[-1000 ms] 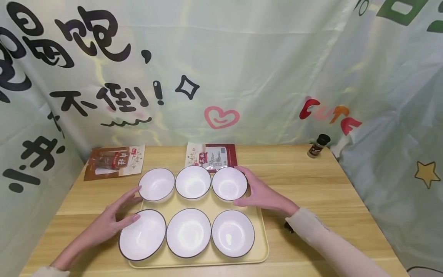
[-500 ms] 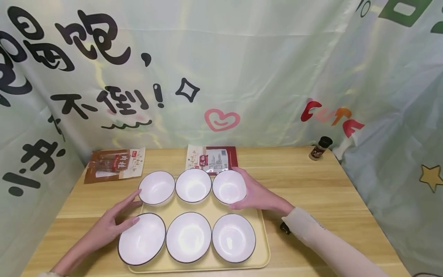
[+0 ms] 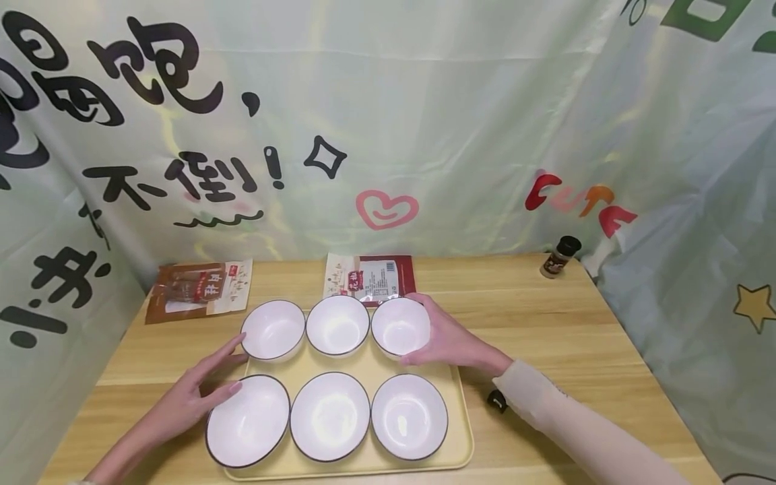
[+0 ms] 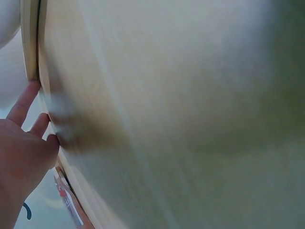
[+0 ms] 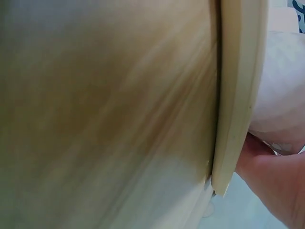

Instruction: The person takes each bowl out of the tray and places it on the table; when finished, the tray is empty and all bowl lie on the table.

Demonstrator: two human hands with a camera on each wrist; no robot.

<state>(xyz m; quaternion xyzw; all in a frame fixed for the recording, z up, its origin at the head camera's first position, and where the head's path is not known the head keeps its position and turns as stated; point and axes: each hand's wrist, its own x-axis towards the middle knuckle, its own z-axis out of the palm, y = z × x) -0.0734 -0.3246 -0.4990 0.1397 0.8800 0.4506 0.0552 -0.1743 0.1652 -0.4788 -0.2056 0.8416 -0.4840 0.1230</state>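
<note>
In the head view, white dark-rimmed bowls stand in two rows of three on a pale yellow tray (image 3: 457, 431). My right hand (image 3: 451, 340) grips the back right bowl (image 3: 400, 327), thumb at its front and fingers round the far side. With fingers stretched out, my left hand (image 3: 184, 401) touches the side of the back left bowl (image 3: 274, 329); its thumb lies over the rim of the front left bowl (image 3: 250, 424). In the left wrist view, a fingertip meets the end of the tray edge (image 4: 30, 47). The right wrist view shows part of the right hand (image 5: 276, 176) below a bowl (image 5: 281, 90).
A brown-and-white spice packet (image 3: 197, 289) lies at the back left of the wooden table (image 3: 533, 323). Behind the tray is a red-and-white packet (image 3: 382, 276). A black-capped jar (image 3: 560, 257) stands at the back right corner. Printed cloth (image 3: 461, 135) hangs behind.
My right hand has moved slightly left and closed more tightly round the back right bowl, covering its right rim. The left hand stays nearly still. The head view has shifted a little.
</note>
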